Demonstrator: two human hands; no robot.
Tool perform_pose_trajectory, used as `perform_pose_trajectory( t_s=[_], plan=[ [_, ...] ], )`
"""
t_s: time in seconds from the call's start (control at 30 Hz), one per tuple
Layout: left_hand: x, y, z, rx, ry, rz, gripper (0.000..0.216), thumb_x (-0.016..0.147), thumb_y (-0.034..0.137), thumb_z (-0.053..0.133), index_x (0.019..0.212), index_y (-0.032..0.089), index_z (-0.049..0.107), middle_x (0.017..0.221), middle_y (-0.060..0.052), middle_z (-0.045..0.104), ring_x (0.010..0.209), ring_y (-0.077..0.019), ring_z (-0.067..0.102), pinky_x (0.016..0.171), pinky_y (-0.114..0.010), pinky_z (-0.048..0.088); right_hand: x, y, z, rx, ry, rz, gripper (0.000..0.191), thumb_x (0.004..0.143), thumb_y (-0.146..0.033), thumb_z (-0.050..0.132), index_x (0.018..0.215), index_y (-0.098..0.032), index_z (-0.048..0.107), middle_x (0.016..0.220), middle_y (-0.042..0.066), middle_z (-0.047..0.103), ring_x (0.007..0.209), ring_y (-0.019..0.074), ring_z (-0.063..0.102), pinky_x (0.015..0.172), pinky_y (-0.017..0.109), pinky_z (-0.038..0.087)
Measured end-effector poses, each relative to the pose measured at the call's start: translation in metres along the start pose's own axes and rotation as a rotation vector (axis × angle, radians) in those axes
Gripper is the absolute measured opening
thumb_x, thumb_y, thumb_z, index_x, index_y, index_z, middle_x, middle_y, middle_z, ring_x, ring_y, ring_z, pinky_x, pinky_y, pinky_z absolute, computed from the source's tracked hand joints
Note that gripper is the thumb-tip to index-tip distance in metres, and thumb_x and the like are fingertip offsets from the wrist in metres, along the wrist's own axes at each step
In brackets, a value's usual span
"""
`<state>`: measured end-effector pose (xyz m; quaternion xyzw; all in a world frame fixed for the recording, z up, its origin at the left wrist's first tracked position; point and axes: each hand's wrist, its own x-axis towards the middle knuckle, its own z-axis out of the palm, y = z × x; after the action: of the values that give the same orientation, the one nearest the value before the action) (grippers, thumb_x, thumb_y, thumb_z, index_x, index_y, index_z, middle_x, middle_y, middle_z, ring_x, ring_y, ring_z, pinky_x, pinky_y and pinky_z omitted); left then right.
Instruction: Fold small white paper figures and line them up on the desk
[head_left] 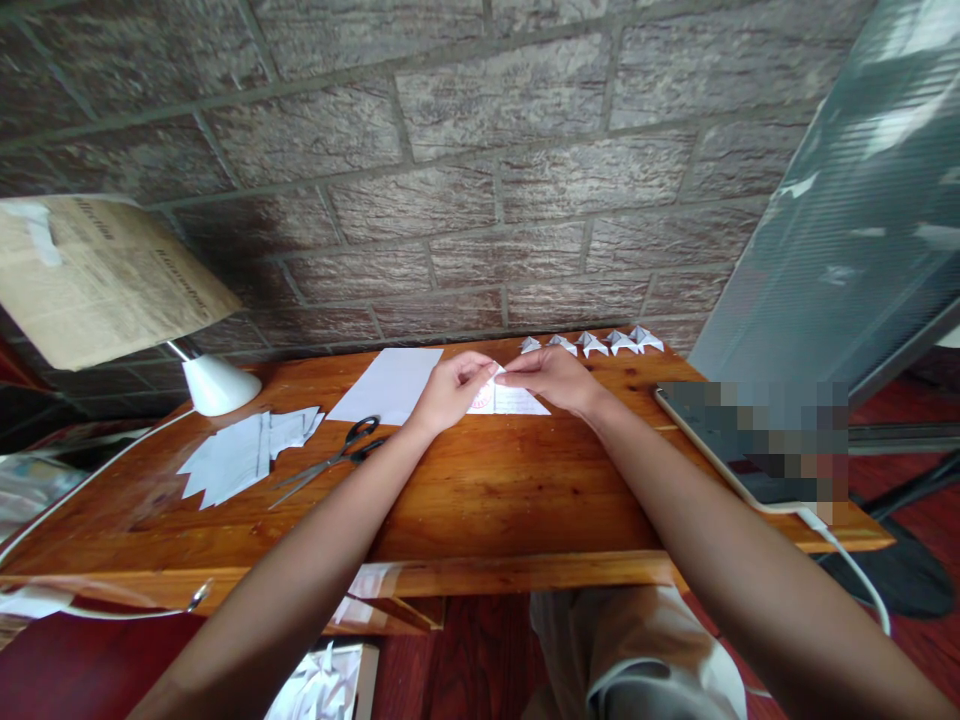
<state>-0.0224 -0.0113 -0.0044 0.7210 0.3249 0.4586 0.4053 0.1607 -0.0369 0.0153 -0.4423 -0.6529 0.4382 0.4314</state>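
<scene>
Both my hands meet over a small white paper piece (510, 400) with a faint red mark, lying on the wooden table (480, 500). My left hand (454, 385) pinches the paper's upper left edge, fingers closed. My right hand (551, 378) pinches the same edge from the right, fingers pressed together. A plain white sheet (386, 385) lies just left of my left hand. Black-handled scissors (337, 460) lie shut further left, near my left forearm.
A row of small folded paper shapes (592, 343) lines the table's back edge by the brick wall. Cut paper scraps (244, 450) lie at left beside a white lamp base (217, 385). A tablet (750, 440) with a white cable sits at right.
</scene>
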Motion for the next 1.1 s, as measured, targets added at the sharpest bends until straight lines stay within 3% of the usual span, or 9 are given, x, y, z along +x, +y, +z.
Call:
perform_pose_trajectory(
  t_s=[0.2, 0.5, 0.93, 1.1],
  plan=[
    [-0.001, 0.004, -0.010, -0.074, -0.244, -0.196, 0.040, 0.070, 0.051, 0.071, 0.085, 0.014, 0.070, 0.074, -0.007, 0.070, 0.067, -0.0180, 0.066, 0.062, -0.028, 0.049, 0.002, 0.001, -0.005, 0.088, 0.097, -0.002, 0.036, 0.057, -0.042, 0.080, 0.076, -0.013, 0.075, 0.067, 0.002, 0.069, 0.057, 0.0122, 0.054, 0.056, 0.025, 0.040],
    [-0.003, 0.009, -0.008, -0.101, -0.227, -0.219, 0.036, 0.069, 0.045, 0.074, 0.081, 0.012, 0.070, 0.072, -0.009, 0.071, 0.064, -0.0164, 0.066, 0.061, -0.026, 0.051, -0.004, -0.003, -0.009, 0.034, -0.105, 0.108, 0.039, 0.055, -0.042, 0.082, 0.084, -0.015, 0.078, 0.071, 0.001, 0.072, 0.061, 0.0139, 0.059, 0.059, 0.025, 0.042],
    [-0.002, 0.005, -0.005, -0.133, -0.194, -0.210, 0.037, 0.065, 0.044, 0.077, 0.084, 0.012, 0.072, 0.074, -0.009, 0.072, 0.065, -0.0173, 0.066, 0.062, -0.027, 0.052, -0.001, 0.003, -0.010, 0.048, -0.104, 0.122, 0.041, 0.056, -0.043, 0.082, 0.088, -0.017, 0.077, 0.082, 0.003, 0.075, 0.071, 0.0177, 0.064, 0.062, 0.025, 0.047],
    [-0.002, 0.005, -0.004, -0.213, -0.153, -0.255, 0.037, 0.062, 0.038, 0.080, 0.088, 0.012, 0.070, 0.081, -0.009, 0.072, 0.069, -0.0158, 0.066, 0.067, -0.027, 0.052, 0.000, 0.004, -0.009, 0.067, -0.037, 0.135, 0.039, 0.057, -0.041, 0.082, 0.085, -0.016, 0.077, 0.079, 0.003, 0.074, 0.062, 0.0147, 0.061, 0.055, 0.024, 0.043]
  ],
)
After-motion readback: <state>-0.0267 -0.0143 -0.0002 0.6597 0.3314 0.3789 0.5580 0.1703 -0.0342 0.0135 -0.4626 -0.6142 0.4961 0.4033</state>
